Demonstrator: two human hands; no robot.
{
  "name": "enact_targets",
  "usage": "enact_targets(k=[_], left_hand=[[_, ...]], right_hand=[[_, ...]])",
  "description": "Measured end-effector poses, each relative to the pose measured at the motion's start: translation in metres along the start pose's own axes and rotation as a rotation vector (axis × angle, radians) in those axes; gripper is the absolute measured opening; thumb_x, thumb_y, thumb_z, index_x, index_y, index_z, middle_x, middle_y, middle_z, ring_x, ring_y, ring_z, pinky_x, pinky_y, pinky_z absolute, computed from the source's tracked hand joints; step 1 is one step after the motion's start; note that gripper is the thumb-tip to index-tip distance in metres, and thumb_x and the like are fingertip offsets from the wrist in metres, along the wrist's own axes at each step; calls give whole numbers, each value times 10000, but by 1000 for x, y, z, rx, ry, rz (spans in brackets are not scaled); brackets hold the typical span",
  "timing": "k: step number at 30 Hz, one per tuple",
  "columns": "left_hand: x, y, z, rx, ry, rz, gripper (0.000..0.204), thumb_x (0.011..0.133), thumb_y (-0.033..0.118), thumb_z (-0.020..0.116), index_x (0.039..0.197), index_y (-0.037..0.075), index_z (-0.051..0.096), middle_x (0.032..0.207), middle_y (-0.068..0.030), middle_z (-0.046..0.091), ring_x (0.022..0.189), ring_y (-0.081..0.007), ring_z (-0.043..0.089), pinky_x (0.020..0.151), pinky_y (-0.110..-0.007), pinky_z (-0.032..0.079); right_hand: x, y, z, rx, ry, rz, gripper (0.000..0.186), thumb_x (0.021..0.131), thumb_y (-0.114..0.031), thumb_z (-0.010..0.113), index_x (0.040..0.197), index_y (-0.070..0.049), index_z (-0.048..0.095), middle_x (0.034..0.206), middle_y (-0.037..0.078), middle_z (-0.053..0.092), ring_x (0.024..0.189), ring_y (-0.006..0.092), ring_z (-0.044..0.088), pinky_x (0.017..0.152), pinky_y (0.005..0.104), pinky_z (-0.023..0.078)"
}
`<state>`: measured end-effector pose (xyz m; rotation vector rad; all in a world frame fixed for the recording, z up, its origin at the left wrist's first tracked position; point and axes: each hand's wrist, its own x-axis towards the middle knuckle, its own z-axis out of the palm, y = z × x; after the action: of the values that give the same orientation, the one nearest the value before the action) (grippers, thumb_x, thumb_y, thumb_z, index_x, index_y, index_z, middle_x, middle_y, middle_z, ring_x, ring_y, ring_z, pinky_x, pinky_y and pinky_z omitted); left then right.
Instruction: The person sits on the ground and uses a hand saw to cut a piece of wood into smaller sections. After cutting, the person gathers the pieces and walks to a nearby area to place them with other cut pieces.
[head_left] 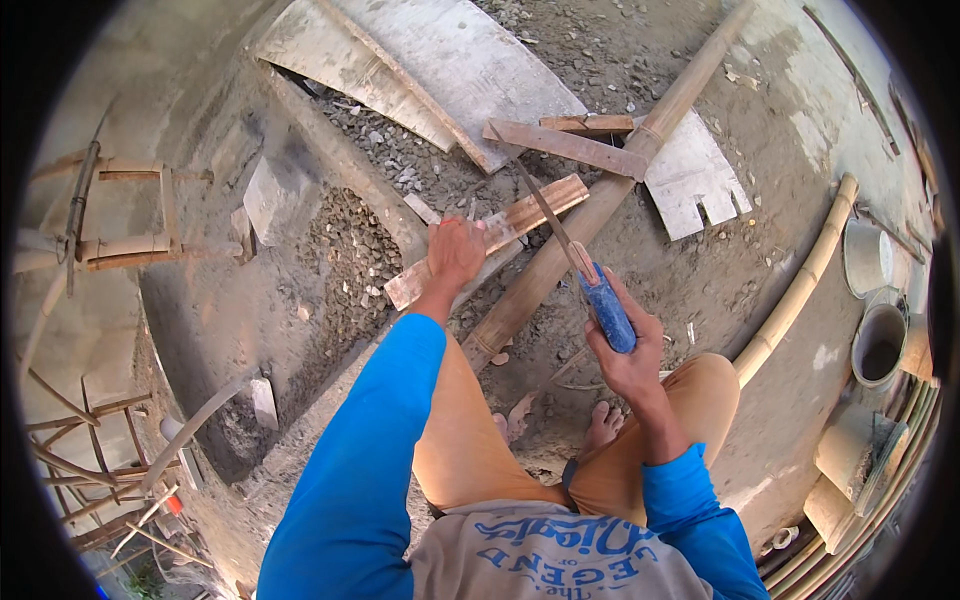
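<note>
My left hand (457,250) is closed over a short wooden board (515,218), pressing it down across a thick bamboo pole (535,285). In my right hand (630,355) is a handsaw (608,308), gripped by its blue handle. Its narrow blade points up and left and crosses the board near the right end. Whether the teeth touch the wood, I cannot tell. Another strip of wood lies partly hidden beneath the board. Just beyond the blade, a flat wooden plank (570,148) rests against the pole.
Large pale sheets (470,70) lie on rubble ahead, and a notched panel (695,180) sits right of the pole. A bamboo length (800,290) curves along the right, near buckets (880,345). At left are a sunken gravel patch (355,245) and wooden frames (120,250).
</note>
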<state>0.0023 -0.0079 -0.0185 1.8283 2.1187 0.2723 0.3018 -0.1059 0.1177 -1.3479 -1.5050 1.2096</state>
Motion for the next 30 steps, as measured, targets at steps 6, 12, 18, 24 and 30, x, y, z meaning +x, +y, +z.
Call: enact_targets(k=[6,12,18,24,30], left_hand=[[6,3,-6,-24,-135,-160,567,1071,393,413,975,-49,755,1137,-267,708,1157,-432,618,1118,-577,344],[1,13,-14,-86,-162,-201,565,1061,388,432,938,-56,761,1072,-285,724,1073,-469,653,1038,-552,451],[-1,12,-20,-114,-128,-210,529,1034,378,477,919,-48,769,1047,-293,729,966,-490,686,910,-549,532],[1,4,-10,-102,-118,-177,476,1018,350,498,946,-26,781,1057,-279,733,989,-468,688,915,-547,539],[3,-3,-2,-96,-103,-138,466,1026,350,496,957,-10,784,1051,-267,730,1007,-447,687,918,-544,542]], right_hand=[[4,-3,19,29,-24,44,647,841,-10,665,1481,-15,567,840,19,633,701,61,551,682,246,482],[-1,2,33,24,-88,48,651,830,-7,658,1474,6,567,840,22,642,704,62,557,693,244,489],[-19,10,45,12,-129,65,668,822,3,647,1482,21,553,801,21,637,687,56,565,682,238,494],[-19,-2,43,-71,-161,75,685,818,16,644,1496,17,540,744,14,613,636,58,566,651,238,497],[-23,-13,39,-83,-200,98,699,822,23,659,1509,10,529,712,21,616,615,68,594,639,241,502]])
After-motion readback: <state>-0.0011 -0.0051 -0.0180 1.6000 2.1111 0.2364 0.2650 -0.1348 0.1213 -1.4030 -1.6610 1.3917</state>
